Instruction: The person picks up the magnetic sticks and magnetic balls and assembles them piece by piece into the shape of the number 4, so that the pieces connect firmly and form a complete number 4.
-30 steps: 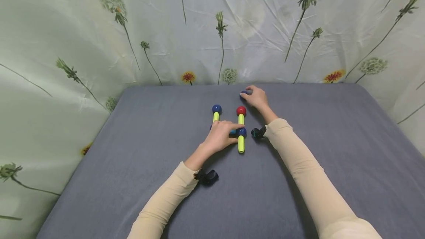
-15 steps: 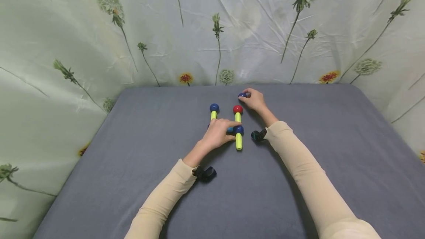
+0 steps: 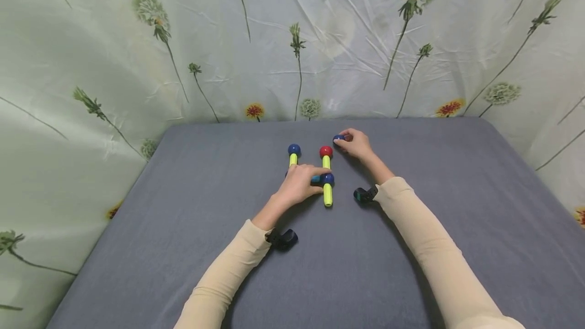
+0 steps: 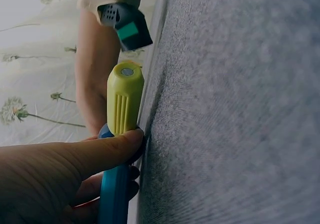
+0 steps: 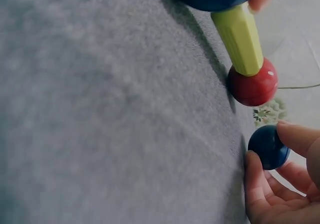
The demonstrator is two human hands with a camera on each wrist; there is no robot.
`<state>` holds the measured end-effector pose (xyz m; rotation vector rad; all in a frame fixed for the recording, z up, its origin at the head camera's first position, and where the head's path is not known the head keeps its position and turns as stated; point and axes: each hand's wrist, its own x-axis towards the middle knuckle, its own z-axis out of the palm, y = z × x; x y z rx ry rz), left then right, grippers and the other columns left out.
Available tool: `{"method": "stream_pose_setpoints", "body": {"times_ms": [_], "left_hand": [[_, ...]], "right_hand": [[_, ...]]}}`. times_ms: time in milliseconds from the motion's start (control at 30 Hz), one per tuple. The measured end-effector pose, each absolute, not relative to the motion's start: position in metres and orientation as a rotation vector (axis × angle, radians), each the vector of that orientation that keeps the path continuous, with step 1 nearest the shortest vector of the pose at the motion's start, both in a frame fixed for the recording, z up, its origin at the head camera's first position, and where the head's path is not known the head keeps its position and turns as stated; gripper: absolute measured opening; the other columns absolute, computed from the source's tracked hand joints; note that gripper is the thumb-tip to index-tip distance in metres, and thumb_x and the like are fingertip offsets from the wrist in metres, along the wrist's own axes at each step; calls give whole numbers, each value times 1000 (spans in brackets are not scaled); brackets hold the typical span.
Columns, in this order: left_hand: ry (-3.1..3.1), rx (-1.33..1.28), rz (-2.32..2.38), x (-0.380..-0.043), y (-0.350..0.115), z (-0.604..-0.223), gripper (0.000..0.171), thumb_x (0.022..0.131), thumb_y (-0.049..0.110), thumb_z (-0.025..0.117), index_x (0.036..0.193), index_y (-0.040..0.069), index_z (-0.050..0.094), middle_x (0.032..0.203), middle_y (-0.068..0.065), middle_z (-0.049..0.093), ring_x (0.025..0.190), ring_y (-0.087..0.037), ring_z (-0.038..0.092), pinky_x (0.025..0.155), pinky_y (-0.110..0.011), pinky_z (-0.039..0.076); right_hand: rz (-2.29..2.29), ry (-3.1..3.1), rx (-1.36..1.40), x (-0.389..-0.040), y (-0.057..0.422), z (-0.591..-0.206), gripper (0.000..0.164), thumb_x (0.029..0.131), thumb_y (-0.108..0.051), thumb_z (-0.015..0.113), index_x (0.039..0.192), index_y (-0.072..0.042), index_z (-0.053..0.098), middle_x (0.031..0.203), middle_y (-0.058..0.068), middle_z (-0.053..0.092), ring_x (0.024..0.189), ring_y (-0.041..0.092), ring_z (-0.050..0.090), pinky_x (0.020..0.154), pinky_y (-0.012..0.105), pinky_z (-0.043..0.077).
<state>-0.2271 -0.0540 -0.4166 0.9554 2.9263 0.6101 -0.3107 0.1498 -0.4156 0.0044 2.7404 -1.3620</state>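
Observation:
A frame of magnetic rods and balls lies on the grey surface: yellow-green rods (image 3: 328,195), a light-blue crossbar rod (image 4: 114,194), a red ball (image 3: 326,152) at the far right end and a blue ball (image 3: 294,150) at the far left end. My left hand (image 3: 299,184) covers part of the frame. Its thumb and fingers pinch the blue joint ball (image 3: 328,179) where the crossbar meets the right side. Just beyond and right of the red ball, my right hand (image 3: 358,145) holds a loose blue ball (image 5: 268,146) between thumb and fingers, apart from the frame.
The grey cloth-covered surface (image 3: 183,192) ends at a back edge close behind my right hand. A pale curtain with dandelion print (image 3: 256,39) hangs behind and at the left. Black wrist cameras (image 3: 282,239) sit at both cuffs.
My right hand has shifted right and slightly nearer with the blue ball. The left hand keeps its hold on the frame, which looks unmoved apart from a small drift of the head view.

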Motion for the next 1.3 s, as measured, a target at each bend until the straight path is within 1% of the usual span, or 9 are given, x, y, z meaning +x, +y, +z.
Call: {"method": "stream_pose_setpoints", "body": {"times_ms": [167,300,433,600,767,1000,1300], "left_hand": [[2928,950,603,-229,-53,-416,49,88,24,85,135,21,72,120,-3,79,104,-23,71,76,-34,40],[2930,952,609,-231,-53,-416,48,88,22,85,135,20,72,122,-4,78,107,-23,72,77,-35,41],[2931,946,620,-234,-52,-417,48,88,22,85,134,20,72,123,-5,78,107,-24,72,75,-34,40],[2927,920,626,-237,-51,-417,48,89,23,84,135,21,72,124,-5,78,108,-24,72,75,-34,38],[2938,912,632,-240,-49,-417,49,88,23,85,135,21,72,124,-5,78,110,-24,73,76,-35,40],[2938,906,617,-244,-47,-417,50,88,23,85,136,21,71,123,-6,78,107,-24,73,73,-33,38],[2946,891,607,-249,-46,-418,50,88,25,85,136,23,71,126,-5,77,110,-25,73,72,-34,39]], "right_hand": [[-1416,2645,40,-305,156,-414,44,105,-19,61,138,9,54,132,29,61,94,17,68,85,26,56],[-1438,2595,33,-300,161,-411,45,105,-16,61,140,10,52,134,30,59,84,5,64,84,22,56],[-1457,2563,5,-294,166,-411,43,104,-13,62,138,12,51,132,30,58,79,-1,61,81,19,57],[-1475,2529,-23,-285,171,-411,42,104,-11,62,137,12,50,131,31,59,79,-2,62,79,17,57],[-1496,2488,-35,-275,175,-410,42,104,-9,62,137,13,49,129,30,60,79,-3,62,76,13,56],[-1465,2467,-165,-259,184,-411,40,104,-8,60,137,14,50,125,31,63,85,-1,63,79,16,57],[-1457,2457,-202,-246,186,-413,40,104,-9,61,136,13,51,121,28,64,87,2,64,81,18,58]]}}
